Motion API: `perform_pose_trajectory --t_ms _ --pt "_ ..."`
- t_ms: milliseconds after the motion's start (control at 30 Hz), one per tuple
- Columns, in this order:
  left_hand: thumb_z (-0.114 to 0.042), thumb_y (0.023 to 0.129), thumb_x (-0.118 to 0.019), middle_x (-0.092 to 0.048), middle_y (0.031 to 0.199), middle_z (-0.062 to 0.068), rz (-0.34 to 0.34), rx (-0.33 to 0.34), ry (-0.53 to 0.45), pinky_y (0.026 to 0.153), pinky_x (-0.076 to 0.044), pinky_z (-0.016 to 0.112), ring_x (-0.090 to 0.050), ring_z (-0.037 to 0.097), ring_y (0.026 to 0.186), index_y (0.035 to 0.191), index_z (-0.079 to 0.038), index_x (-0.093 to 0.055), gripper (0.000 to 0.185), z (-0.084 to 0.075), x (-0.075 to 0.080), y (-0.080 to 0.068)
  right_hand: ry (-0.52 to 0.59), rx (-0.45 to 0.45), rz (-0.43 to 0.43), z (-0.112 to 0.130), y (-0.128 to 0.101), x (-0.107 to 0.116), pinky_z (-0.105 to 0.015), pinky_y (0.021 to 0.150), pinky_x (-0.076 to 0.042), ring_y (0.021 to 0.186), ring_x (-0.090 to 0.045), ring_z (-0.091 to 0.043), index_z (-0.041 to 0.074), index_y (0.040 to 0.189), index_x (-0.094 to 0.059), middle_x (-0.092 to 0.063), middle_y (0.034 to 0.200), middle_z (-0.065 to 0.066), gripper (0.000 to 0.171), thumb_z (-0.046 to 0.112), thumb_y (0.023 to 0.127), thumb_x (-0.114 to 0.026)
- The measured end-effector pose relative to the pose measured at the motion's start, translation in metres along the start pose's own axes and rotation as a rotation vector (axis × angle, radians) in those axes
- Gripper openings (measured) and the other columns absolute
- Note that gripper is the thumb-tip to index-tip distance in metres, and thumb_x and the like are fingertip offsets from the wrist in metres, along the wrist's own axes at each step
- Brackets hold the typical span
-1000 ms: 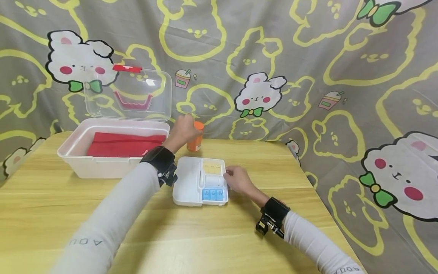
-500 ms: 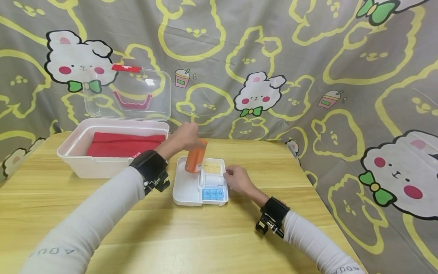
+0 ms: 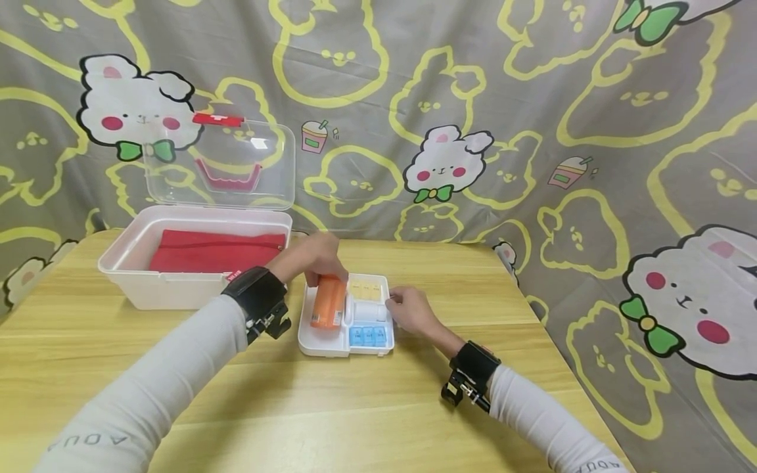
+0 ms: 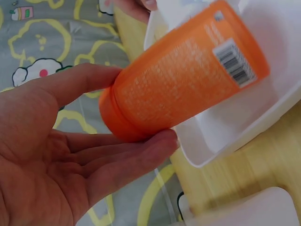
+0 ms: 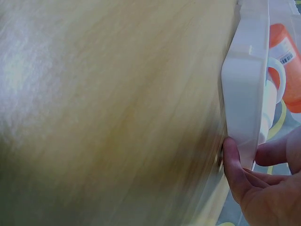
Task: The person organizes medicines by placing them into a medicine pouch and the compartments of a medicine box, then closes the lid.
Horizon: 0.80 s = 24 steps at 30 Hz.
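Tabletop tray point(image 3: 322, 341): orange bottle point(image 3: 328, 301) lengthwise, cap away.

Probably a home: bunny-print curtain point(image 3: 532, 98), wooden table point(image 3: 355, 407).

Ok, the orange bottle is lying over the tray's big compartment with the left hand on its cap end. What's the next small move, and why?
Probably ease the left hand down until the orange bottle lies flat in the white tray, then let go. The left wrist view shows fingers and thumb round the cap end and the bottle tilted, its far end in the tray. The right hand grips the tray's edge, steadying it.
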<state>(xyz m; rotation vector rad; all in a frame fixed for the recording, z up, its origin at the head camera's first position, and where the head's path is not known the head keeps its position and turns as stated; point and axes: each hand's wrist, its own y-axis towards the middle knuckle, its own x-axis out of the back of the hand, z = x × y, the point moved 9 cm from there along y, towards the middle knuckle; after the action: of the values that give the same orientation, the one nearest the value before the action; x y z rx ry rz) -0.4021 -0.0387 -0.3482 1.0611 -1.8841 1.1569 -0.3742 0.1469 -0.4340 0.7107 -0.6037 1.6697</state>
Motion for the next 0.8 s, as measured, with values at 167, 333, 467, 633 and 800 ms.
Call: perform_pose_trajectory --t_ms 167,333,467,633,800 --pt "-0.033 0.086 -0.075 -0.073 0.077 0.018 0.069 0.013 0.017 0.064 -0.062 0.034 -0.076 0.029 0.065 0.091 0.001 -0.061 0.037 0.008 -0.012 0.003 -0.001 0.000 0.000 -0.002 0.001 -0.002 -0.040 0.088 -0.059 0.105 -0.069 -0.027 -0.004 0.130 -0.064 -0.072 0.118 -0.020 0.037 0.012 0.099 -0.055" --pt "-0.033 0.089 -0.073 -0.074 0.081 0.021 0.108 0.024 0.021 0.068 -0.063 0.036 -0.075 0.029 0.065 0.087 -0.002 -0.061 0.034 0.013 -0.022 0.003 -0.002 -0.002 -0.006 -0.001 0.001 -0.001 -0.039 0.087 -0.060 0.102 -0.070 -0.025 -0.003 0.129 -0.065 -0.072 0.117 -0.020 0.036 0.012 0.099 -0.055" --pt "-0.031 0.090 -0.073 -0.074 0.081 0.021 0.090 0.029 0.019 0.064 -0.062 0.035 -0.075 0.030 0.065 0.090 -0.001 -0.060 0.033 0.016 -0.025 0.004 -0.015 -0.004 -0.005 0.000 0.001 -0.001 -0.038 0.086 -0.060 0.100 -0.069 -0.024 -0.003 0.129 -0.065 -0.072 0.117 -0.019 0.035 0.012 0.100 -0.055" --pt "-0.030 0.090 -0.074 -0.071 0.082 0.018 0.068 0.043 0.008 0.062 -0.062 0.035 -0.075 0.030 0.065 0.096 -0.002 -0.057 0.034 0.019 -0.029 0.004 -0.011 -0.001 -0.008 0.002 0.000 0.000 -0.035 0.081 -0.060 0.096 -0.070 -0.024 -0.003 0.128 -0.066 -0.073 0.115 -0.019 0.035 0.012 0.099 -0.055" --pt "-0.028 0.090 -0.074 -0.067 0.083 0.018 0.056 0.048 -0.008 0.064 -0.063 0.038 -0.075 0.033 0.065 0.098 0.001 -0.057 0.034 0.021 -0.033 0.005 0.007 -0.005 -0.011 0.000 0.000 0.001 -0.031 0.075 -0.059 0.093 -0.069 -0.022 -0.003 0.129 -0.066 -0.073 0.115 -0.020 0.036 0.013 0.098 -0.055"
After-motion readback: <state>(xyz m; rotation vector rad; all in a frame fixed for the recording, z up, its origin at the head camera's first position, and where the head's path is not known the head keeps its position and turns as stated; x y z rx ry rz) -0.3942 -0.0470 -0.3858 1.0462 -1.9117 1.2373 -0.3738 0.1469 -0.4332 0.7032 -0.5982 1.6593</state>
